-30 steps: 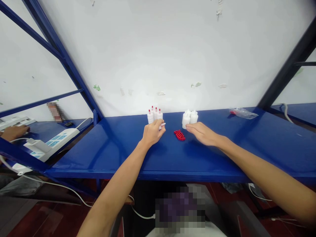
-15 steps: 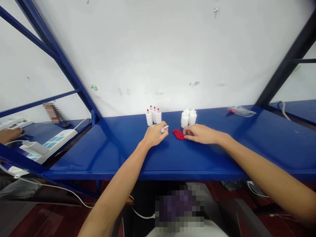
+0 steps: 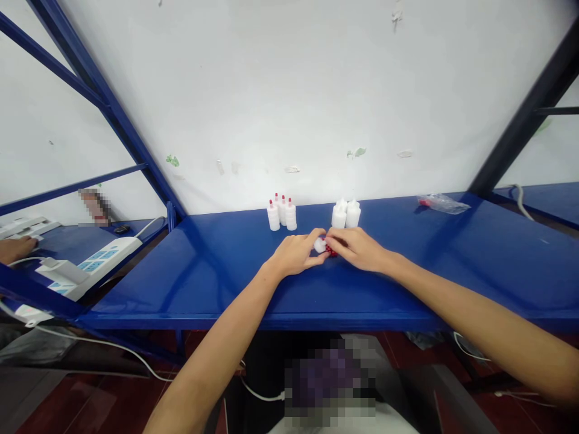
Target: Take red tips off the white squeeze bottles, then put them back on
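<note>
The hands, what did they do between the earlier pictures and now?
The left hand moved right, holding a white bottle. The right hand moved left, from beside the uncapped bottles, and now meets it at the red caps. Whether it took a cap is hard to see. The standing bottles with red tops stayed put.

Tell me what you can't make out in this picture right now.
In the head view:
Red caps: count, hidden by left hand and right hand.
Held bottle: tip, hidden by right hand.
Rear bottles: lower parts, hidden by front bottles.
Other person's arm: cut off by left edge.
Red item in bag: too small.
</note>
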A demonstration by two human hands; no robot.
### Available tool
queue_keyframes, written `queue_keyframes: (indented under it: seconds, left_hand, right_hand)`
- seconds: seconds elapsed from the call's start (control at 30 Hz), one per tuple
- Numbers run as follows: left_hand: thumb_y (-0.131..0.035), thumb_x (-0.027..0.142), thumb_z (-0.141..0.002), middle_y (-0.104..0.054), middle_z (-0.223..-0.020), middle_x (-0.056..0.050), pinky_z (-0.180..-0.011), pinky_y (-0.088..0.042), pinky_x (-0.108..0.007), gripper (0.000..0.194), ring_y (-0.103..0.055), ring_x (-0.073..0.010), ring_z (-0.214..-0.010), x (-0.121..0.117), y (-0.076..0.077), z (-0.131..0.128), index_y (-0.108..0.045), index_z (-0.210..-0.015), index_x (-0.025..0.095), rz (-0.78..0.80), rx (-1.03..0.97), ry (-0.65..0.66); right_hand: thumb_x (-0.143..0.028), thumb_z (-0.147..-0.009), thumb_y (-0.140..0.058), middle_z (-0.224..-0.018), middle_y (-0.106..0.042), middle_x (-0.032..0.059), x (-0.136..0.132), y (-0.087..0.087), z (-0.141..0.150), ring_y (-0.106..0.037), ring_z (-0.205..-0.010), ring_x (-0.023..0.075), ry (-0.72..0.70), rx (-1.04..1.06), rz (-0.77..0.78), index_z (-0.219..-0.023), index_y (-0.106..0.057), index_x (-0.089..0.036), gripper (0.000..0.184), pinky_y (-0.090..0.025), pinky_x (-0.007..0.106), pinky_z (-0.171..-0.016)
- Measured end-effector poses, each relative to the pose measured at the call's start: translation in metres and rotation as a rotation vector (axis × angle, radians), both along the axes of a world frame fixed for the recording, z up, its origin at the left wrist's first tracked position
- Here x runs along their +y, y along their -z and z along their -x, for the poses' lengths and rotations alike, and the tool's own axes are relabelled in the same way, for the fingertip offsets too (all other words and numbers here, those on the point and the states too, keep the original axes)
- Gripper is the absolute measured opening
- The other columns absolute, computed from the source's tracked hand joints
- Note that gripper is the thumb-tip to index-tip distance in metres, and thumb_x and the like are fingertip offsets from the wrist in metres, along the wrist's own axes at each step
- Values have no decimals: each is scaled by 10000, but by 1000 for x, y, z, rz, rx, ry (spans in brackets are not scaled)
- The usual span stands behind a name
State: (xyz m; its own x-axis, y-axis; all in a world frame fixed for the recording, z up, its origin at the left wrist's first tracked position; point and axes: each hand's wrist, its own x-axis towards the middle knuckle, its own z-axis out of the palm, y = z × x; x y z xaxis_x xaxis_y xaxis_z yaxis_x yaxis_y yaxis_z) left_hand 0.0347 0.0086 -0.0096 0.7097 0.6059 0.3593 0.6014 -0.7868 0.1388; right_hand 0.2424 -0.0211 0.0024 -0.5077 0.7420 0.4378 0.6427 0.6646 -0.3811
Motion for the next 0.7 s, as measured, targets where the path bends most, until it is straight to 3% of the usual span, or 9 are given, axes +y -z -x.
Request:
queue_keyframes:
  seconds: [0.07, 0.13, 0.2, 0.3, 0.47, 0.7]
  left_hand:
    - [-484, 507, -927, -700, -849, -37, -660, -428, -270, 405, -654, -197, -745, 3, -1, 4, -550, -1169, 189, 42, -102, -46]
    - [-406, 487, -960, -649, -700, -25, -627, -398, -266, 389, -607, -170, -648, 8, 0, 8, -623, -917, 168, 69, -184, -120]
    - [-313, 445, -985, -590, -599, -27, -609, -371, -273, 498, -555, -151, -575, 13, 1, 12, -576, -669, 164, 94, -249, -188]
    - [-259, 402, -984, -573, -551, -34, -649, -380, -286, 558, -551, -154, -568, 19, 4, 16, -515, -544, 174, 145, -335, -269]
    - [-274, 322, -941, -608, -556, -34, -737, -412, -284, 540, -576, -151, -602, 25, 9, 16, -524, -484, 179, 228, -405, -200]
    - [-306, 269, -836, -542, -494, -16, -592, -396, -257, 379, -532, -136, -519, 19, 8, 19, -498, -522, 178, 347, -476, -79]
  right_hand:
    - [-375, -982, -369, -642, -577, 12, 4, -4, -9, -473, -554, 135, 156, 50, -72, -754, -528, -195, 331, -312, 275, -586]
    - [-384, -968, -385, -618, -570, 20, 9, -8, -21, -462, -544, 139, 321, 50, -131, -700, -511, -196, 350, -290, 283, -578]
    - [-392, -954, -399, -602, -575, 31, 13, -12, -32, -466, -542, 146, 454, 3, -141, -674, -519, -196, 362, -270, 289, -568]
    - [-402, -938, -403, -604, -597, 51, 17, -13, -40, -492, -549, 163, 598, -96, -99, -675, -570, -191, 376, -255, 294, -558]
    - [-437, -946, -366, -676, -638, 94, 20, -9, -40, -557, -622, 202, 690, -267, 8, -721, -651, -186, 442, -279, 302, -583]
    - [-527, -964, -321, -761, -674, 97, 21, -12, -41, -595, -702, 227, 718, -244, 31, -792, -659, -196, 505, -292, 298, -594]
